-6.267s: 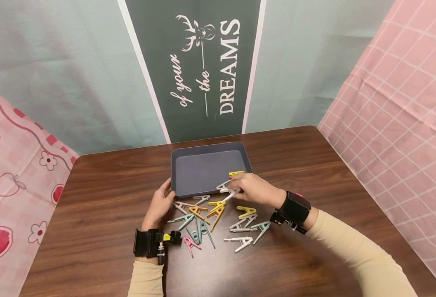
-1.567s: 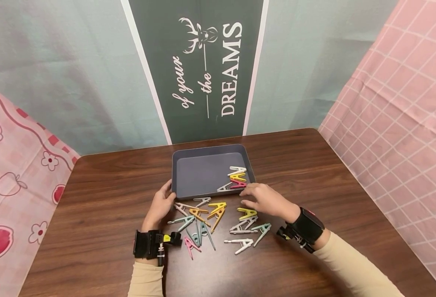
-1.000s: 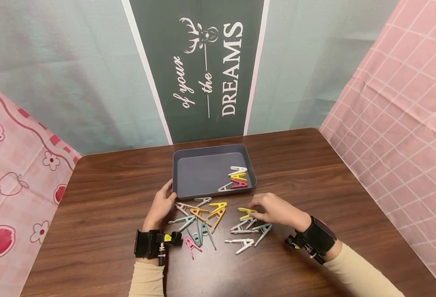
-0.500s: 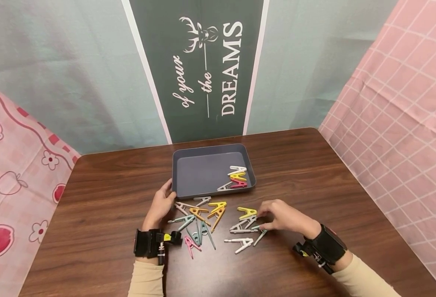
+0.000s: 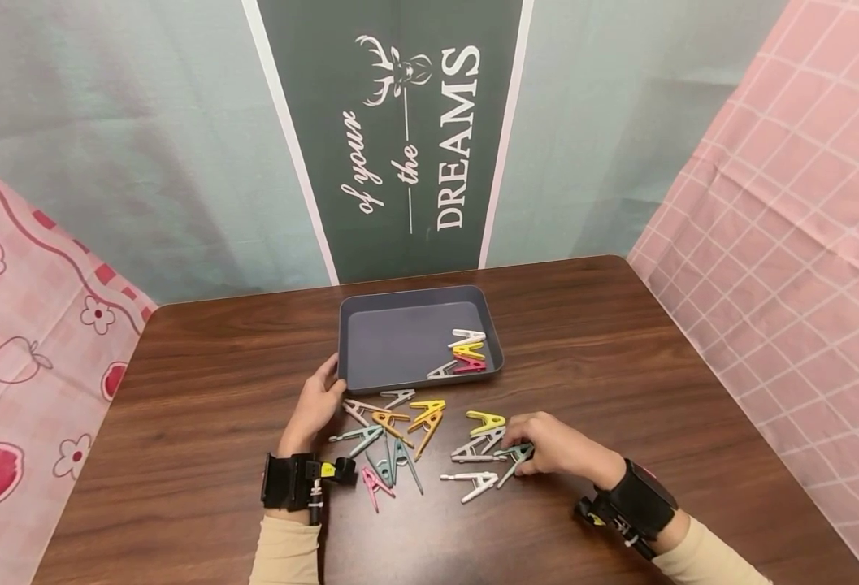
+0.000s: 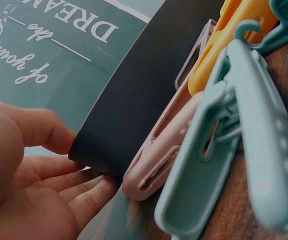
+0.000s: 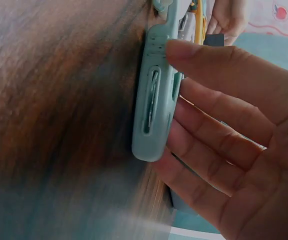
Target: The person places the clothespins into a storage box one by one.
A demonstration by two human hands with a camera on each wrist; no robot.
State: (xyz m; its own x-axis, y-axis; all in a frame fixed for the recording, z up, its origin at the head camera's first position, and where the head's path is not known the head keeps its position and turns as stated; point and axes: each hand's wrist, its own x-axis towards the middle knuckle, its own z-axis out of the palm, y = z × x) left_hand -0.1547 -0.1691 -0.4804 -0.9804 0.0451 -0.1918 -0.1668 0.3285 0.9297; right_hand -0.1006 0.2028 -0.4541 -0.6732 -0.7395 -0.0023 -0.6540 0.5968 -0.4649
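At the near left corner of the dark grey tray (image 5: 416, 385), my left hand (image 5: 318, 406) holds the wall, its thumb and fingertips against the corner in the left wrist view. My right hand (image 5: 557, 445) pinches a green clothespin (image 5: 514, 463) that lies on the table; the right wrist view has the thumb on one side of this clothespin (image 7: 153, 105) and the fingers on the other. Close by are a yellow clothespin (image 5: 486, 422), greyish clothespins (image 5: 476, 448) and a white clothespin (image 5: 473, 483). Inside the tray's right end lie white, yellow, red (image 5: 469, 364) and grey clothespins.
In front of the tray, several more clothespins lie in a loose group, orange (image 5: 426, 429), teal (image 5: 383, 463), pink (image 5: 375, 486) and others. Below them is the brown wooden table (image 5: 605, 349). Printed curtains (image 5: 583, 146) hang behind and at both sides.
The right hand has come away from the tray, moving right and nearer, past the yellow clothespin to the green one. A white clothespin it carried earlier now lies in the tray. The left hand stays.
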